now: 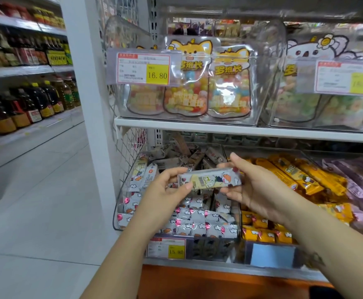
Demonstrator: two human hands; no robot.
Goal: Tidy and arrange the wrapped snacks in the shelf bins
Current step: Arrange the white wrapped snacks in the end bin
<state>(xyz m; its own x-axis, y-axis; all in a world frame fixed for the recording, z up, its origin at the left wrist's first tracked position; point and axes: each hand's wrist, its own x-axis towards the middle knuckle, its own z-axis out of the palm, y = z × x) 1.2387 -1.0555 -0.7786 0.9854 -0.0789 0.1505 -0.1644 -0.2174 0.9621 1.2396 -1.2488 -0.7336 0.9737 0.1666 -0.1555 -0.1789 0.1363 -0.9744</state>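
Note:
A white wrapped snack bar (209,179) with a cartoon print is held level above the left clear bin (120,212) on the lower shelf. My left hand (165,190) pinches its left end between thumb and fingers. My right hand (256,186) grips its right end, fingers curled behind the wrapper. Below them the bin holds several white bars (198,223), some laid in rows at the front, others jumbled at the back. The bin to the right holds several yellow bars (288,175).
Purple wrapped snacks (359,182) fill the far right. The upper shelf (219,127) carries clear bins of candy pouches (187,83) with price tags. A white pillar (85,83) stands left, beyond it an aisle floor (36,190) and bottle shelves (25,100).

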